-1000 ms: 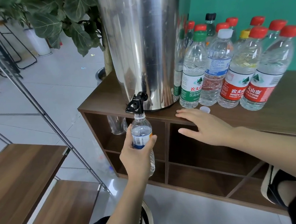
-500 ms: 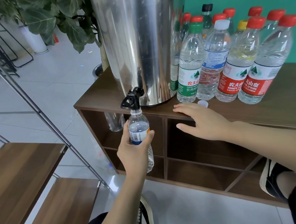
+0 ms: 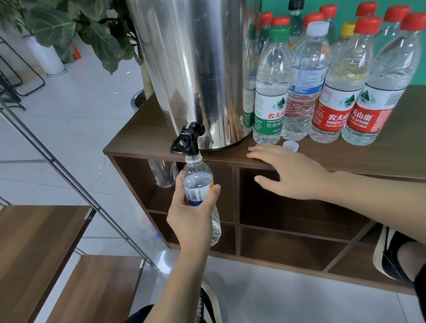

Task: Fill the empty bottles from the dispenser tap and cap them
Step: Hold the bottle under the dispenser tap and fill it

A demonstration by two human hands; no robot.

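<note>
A tall steel dispenser point(image 3: 194, 59) stands on the brown cabinet top point(image 3: 414, 152). Its black tap point(image 3: 188, 141) juts over the front edge. My left hand point(image 3: 193, 215) grips a small clear uncapped bottle point(image 3: 198, 182) with a blue and white label, its mouth right under the tap spout. My right hand point(image 3: 288, 173) rests flat on the cabinet's front edge, fingers spread, holding nothing. A loose white cap point(image 3: 290, 146) lies just beyond its fingers. Several capped bottles point(image 3: 347, 80) with red, green, white and yellow caps stand to the right of the dispenser.
Another clear bottle point(image 3: 163, 172) sits in the cabinet's upper left cubby. A metal-framed wooden shelf unit point(image 3: 20, 247) stands at my left. A potted plant point(image 3: 76, 26) is behind the dispenser. My shoes show on the tiled floor below.
The view has shifted slightly. My left hand still holds the bottle under the tap and my right hand stays on the cabinet edge.
</note>
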